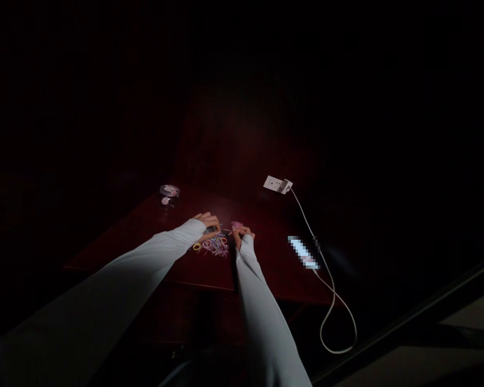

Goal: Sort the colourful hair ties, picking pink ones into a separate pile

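Observation:
On the dark red table, a pile of small coloured hair ties [216,247] lies in pink, purple, yellow and white. My left hand [210,222] arches over the pile's far left side with its fingers curled down. Its fingertips are closed, but what they hold is too small and dim to make out. Across from it, my right hand [243,232] pinches what looks like a thin pale hair tie, which stretches toward the left fingers. A pink bunch of hair ties [236,224] shows just beyond the right fingertips.
A clear round container [170,191] with pinkish contents stands at the table's far left. To the right are a white socket plate [273,184] with a charger [285,186] and a blurred-out phone [303,252]. A white cable [333,290] loops past the table edge. Surroundings are very dark.

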`<state>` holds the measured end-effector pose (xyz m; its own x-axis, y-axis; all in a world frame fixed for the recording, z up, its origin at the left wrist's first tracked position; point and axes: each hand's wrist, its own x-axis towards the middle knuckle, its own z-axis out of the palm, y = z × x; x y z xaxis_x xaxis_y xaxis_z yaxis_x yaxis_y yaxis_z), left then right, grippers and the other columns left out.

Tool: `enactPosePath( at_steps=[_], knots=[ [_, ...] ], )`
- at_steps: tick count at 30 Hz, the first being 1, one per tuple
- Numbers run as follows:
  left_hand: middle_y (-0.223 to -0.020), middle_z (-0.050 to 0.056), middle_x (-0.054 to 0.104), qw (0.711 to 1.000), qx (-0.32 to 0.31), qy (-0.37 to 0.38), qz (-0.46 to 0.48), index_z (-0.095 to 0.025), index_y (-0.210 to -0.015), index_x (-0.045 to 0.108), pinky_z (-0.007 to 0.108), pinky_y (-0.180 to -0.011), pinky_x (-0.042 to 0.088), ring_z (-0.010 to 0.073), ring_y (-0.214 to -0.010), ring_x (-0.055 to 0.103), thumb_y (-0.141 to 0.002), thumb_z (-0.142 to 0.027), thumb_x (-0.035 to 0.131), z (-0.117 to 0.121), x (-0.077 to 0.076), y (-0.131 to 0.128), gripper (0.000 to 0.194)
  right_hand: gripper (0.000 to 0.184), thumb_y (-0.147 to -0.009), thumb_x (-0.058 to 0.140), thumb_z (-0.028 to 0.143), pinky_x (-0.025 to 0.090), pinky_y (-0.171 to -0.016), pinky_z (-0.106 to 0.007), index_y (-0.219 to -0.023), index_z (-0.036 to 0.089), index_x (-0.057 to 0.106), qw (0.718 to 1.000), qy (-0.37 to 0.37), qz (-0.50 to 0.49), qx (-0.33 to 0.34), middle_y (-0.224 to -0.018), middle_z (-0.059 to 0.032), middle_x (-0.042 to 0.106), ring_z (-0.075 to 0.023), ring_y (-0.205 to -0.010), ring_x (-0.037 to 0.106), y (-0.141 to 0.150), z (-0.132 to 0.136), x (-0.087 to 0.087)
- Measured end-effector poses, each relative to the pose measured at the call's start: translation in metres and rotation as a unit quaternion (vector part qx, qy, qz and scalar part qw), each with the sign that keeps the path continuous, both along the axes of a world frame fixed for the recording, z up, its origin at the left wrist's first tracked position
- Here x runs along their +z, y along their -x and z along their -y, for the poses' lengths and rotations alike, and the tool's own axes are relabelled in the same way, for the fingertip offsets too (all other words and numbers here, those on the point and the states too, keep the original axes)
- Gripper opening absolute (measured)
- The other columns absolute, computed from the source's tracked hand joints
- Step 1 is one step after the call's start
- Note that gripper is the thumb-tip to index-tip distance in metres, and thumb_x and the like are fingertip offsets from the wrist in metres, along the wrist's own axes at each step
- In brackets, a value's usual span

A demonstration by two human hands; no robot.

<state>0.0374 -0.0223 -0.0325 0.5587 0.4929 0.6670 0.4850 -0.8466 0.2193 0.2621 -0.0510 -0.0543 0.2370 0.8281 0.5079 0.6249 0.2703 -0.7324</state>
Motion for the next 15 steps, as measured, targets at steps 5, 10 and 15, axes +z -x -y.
enactPosePath(
  at_steps=[5,10,15],
  knots=[
    [-0.11,0.004,0.077,1.0,0.016,0.005,0.016,-0.025,-0.101,0.076,0.036,-0.088,0.041,0.0241,-0.102,0.06,-0.1,-0.039,0.064,0.002,0.0,0.001,0.018,0.035,-0.095,0.067,0.045,0.048,-0.102,-0.04,-0.069,0.023,0.075,1.0,-0.002,-0.019,0.019,-0.107,-0.0111,0.074,-0.0292,-0.114,0.058,0.006,0.004,-0.001],
    [-0.11,0.004,0.078,1.0,0.013,-0.004,0.0,-0.026,-0.101,0.077,0.037,-0.087,0.04,0.0247,-0.1,0.06,-0.098,-0.042,0.069,0.001,-0.002,0.003,0.019,0.035,-0.099,0.064,0.045,0.05,-0.101,-0.038,-0.072,0.025,0.076,0.999,0.0,0.017,0.043,-0.106,-0.0101,0.076,-0.028,-0.114,0.059,0.009,0.0,-0.003],
    [-0.104,0.002,0.078,1.0,0.012,-0.013,-0.014,-0.026,-0.097,0.077,0.034,-0.087,0.039,0.0216,-0.098,0.06,-0.102,-0.038,0.066,-0.009,-0.005,0.003,0.017,0.037,-0.099,0.064,0.046,0.051,-0.101,-0.035,-0.07,0.026,0.075,0.998,0.011,0.029,0.056,-0.103,-0.0066,0.078,-0.0252,-0.111,0.062,0.013,0.0,-0.003]
  ],
)
